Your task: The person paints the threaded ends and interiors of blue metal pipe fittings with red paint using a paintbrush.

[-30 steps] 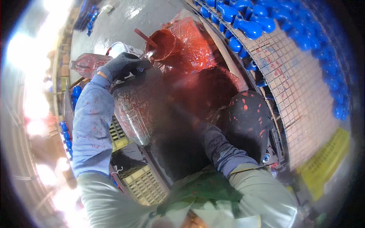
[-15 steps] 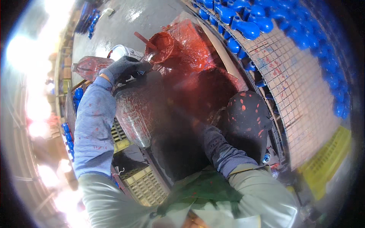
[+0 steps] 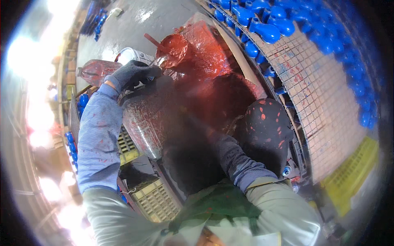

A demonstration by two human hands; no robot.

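My left hand (image 3: pixel 133 76), in a dark grey glove, is near the red paint pot (image 3: pixel 177 50). Its fingers are curled together; what they grip is lost in a dark smear across the middle of the view. A red-coated stick (image 3: pixel 155 42) leans in the pot. Beyond the left hand lies a clear, red-stained plastic bottle (image 3: pixel 96 71). My right hand (image 3: pixel 227 149), gloved too, reaches in from the lower right, and the smear hides its fingers. Red paint covers the sheet (image 3: pixel 205 45) beside the pot.
A white bucket (image 3: pixel 135 55) stands behind the left hand. At right, glossy blue bulb-shaped pieces (image 3: pixel 269 30) sit on a wire-mesh rack (image 3: pixel 305 90). My paint-spotted dark knee (image 3: pixel 269 127) and a plastic-covered form (image 3: pixel 141 127) flank the smear. Yellow crates (image 3: pixel 158 201) lie below.
My left hand and forearm have shifted slightly to the left. The right forearm stays almost where it was, and the pot and stick look unchanged.
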